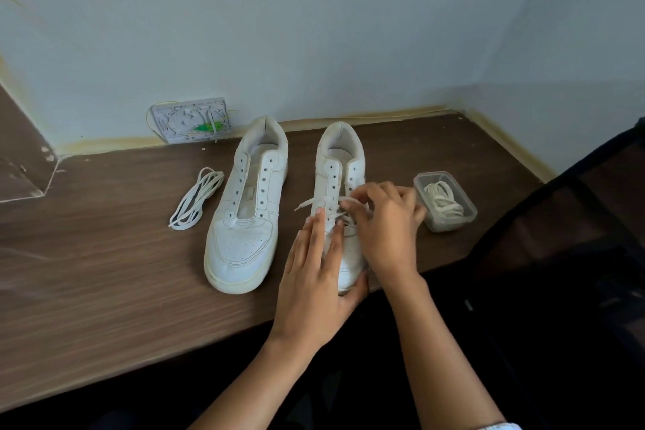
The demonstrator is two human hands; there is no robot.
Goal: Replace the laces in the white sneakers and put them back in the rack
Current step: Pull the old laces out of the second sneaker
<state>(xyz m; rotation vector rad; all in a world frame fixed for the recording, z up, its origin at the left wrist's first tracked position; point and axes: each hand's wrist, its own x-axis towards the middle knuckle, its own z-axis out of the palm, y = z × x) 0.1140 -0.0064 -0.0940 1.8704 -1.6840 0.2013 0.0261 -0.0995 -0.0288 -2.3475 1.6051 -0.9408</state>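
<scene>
At frame centre, the left hand [314,276] is lying flat, steadying a white sneaker [340,164] on the table [104,272], while the right hand [387,220] is pinching its lace [309,203].

Single head-worn wide-angle view, looks forward and down from above near edge of brown table [104,272]. Faces wall corner [467,94] at back. Close range: both forearms enter from bottom, left hand [314,276] and right hand [387,223] near centre. Edges bowed by lens. No second view, no overlap.
</scene>
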